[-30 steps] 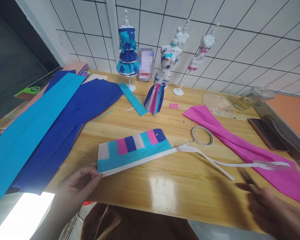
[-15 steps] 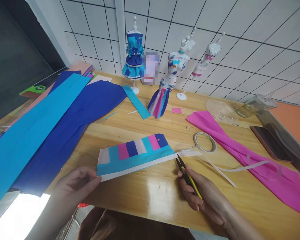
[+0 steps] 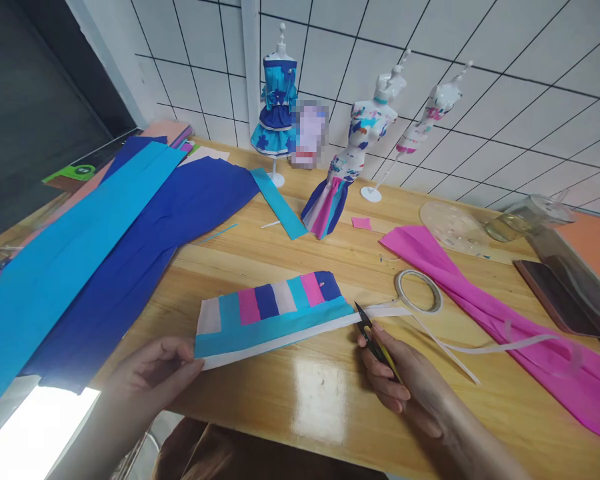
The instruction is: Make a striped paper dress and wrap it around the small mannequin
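Between thumb and fingers, my left hand (image 3: 165, 370) pinches the lower left corner of a striped piece of crepe paper (image 3: 275, 310). Its stripes are pink, navy, turquoise and pale, above a turquoise band with a white tape strip (image 3: 280, 345) along the lower edge. My right hand (image 3: 405, 373) grips thread snips (image 3: 377, 343) with black blades and a yellow part. The blades lie at the piece's right end, across the white tape. More of that tape runs on to the right, by a tape roll (image 3: 419, 292) lying on the table.
Mini mannequins stand at the back: one in a blue dress (image 3: 277, 107), one with a striped skirt (image 3: 327, 207), one bare-legged on a stand (image 3: 425, 120). Turquoise (image 3: 80, 220) and navy sheets (image 3: 180, 213) lie left, a magenta sheet (image 3: 480, 313) and a phone (image 3: 555, 297) right.
The snips' blades have moved slightly right and now cross the white tape at the piece's end. My left hand keeps its pinch, and the whole view has shifted a little.
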The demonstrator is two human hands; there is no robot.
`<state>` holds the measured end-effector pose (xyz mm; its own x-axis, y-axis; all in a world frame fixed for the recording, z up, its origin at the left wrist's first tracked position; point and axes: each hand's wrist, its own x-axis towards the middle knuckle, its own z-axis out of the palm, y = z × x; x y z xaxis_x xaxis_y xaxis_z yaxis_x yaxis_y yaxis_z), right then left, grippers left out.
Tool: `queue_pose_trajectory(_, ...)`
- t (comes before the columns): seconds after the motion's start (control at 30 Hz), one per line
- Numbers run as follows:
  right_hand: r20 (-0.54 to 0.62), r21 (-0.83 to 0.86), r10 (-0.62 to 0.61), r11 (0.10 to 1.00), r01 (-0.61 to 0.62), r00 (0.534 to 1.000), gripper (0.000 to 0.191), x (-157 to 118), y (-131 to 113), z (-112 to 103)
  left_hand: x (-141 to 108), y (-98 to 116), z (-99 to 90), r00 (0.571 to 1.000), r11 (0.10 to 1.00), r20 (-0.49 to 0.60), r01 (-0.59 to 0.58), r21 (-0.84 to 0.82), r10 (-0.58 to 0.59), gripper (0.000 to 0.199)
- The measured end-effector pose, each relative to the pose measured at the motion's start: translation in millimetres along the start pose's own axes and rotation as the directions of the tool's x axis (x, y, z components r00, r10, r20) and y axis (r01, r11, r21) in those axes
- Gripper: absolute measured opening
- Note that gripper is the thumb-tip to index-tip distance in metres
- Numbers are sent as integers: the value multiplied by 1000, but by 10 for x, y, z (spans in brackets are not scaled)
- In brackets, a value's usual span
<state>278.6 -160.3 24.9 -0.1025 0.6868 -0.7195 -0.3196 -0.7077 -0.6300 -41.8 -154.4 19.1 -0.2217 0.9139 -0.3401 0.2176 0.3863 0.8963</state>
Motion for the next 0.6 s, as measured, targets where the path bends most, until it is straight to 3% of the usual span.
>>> queue_pose_trajectory(0.6, -21, -51, -20, 998, 19, 1000, 32, -24, -11, 27, 29, -44, -49, 998, 996, -2, -59, 64, 59, 26)
